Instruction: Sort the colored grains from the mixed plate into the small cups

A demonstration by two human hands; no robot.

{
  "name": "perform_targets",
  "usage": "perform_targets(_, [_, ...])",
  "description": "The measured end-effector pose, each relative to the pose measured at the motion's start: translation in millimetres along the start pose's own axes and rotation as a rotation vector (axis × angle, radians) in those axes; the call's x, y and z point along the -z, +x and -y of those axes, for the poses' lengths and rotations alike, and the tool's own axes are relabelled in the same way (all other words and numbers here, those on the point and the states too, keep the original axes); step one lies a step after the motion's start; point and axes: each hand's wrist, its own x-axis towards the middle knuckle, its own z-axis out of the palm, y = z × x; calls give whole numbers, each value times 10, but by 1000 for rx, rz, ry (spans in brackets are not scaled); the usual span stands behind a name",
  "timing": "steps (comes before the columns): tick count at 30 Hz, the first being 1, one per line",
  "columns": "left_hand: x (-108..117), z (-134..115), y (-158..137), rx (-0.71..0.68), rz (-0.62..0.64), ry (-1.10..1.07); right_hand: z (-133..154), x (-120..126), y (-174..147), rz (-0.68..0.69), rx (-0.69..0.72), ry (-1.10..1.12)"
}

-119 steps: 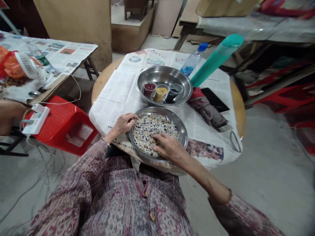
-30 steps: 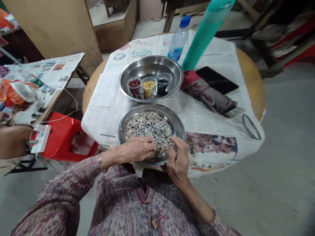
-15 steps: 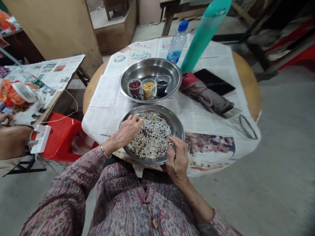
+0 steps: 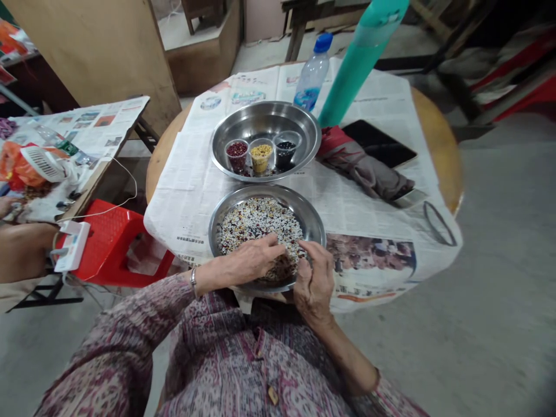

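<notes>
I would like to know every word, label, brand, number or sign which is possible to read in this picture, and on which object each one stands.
No text can be quoted with certainty.
Newspaper on the round table: large characters below the photo, smaller print elsewhere, all too blurred to read.
Newspaper on the side table: print too small to read.
Bottle with the green label: too small to read.

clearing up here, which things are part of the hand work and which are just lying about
Part of the work, it seems:
near basin of mixed grains, left hand over them, right hand at its rim
far basin with three filled cups

Probably just lying about:
blue-capped bottle
teal tube
red-grey bundle
dark flat object
</notes>
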Motion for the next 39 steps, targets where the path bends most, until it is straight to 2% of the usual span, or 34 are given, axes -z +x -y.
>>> perform_targets(4, [-17, 113, 383, -127, -147, 187, 9, 3, 3, -11, -17, -3])
perform_targets(7, [79, 255, 509, -92, -216, 329, 6, 5, 5, -6, -11, -5])
perform_targets(12, [243, 419, 293, 180, -234, 452, 11, 6, 13, -2, -13, -25])
perform_targets(16, [213, 326, -31, 283, -201, 415, 14, 6, 19, -1, 0, -1])
perform_targets(19, [103, 130, -137, 206, -152, 328, 8, 6, 13, -4, -3, 0])
perform_targets(22, [-16, -21, -47, 23, -126, 299, 4, 6, 3, -3, -14, -7])
perform_targets(24, [-57, -32, 76, -87, -139, 317, 5, 6, 0, -1, -18, -9])
perform_targets(26, [-47, 28, 179, -132, -151, 359, 6, 4, 0, -1, -15, -8])
perform_targets(28, [9, 130, 207, -74, -156, 398, 2, 2, 0, -5, -2, -5])
perform_targets(30, [82, 235, 139, 63, -166, 424, -7, -1, -1, -8, 13, -4])
perform_targets(34, [168, 363, -185, 309, -160, 431, -36, -13, -14, -13, 23, -8])
perform_targets(36, [160, 390, -358, 334, -182, 401, -48, -19, -23, -11, 17, -12])
perform_targets(39, [105, 442, -547, 264, -295, 348, -48, -8, -21, 9, 21, -48])
